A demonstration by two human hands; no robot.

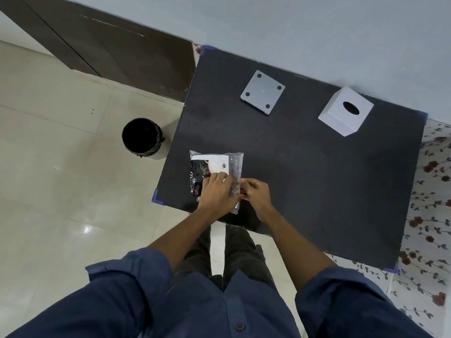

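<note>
A clear plastic packet [214, 164] with a white and black printed item inside lies on the near left part of the black table [305, 167]. My left hand [217, 193] lies over the packet's near end, fingers curled onto the plastic. My right hand [256, 193] sits just to the right of it, its fingers curled and pinching the packet's right edge. The near part of the packet is hidden under both hands.
A white square lid [263, 91] with four dark dots and a white cube box [346, 114] with an oval hole stand at the table's far side. A black bin [144, 139] stands on the tiled floor left of the table. A flowered cloth [434, 191] shows at the right.
</note>
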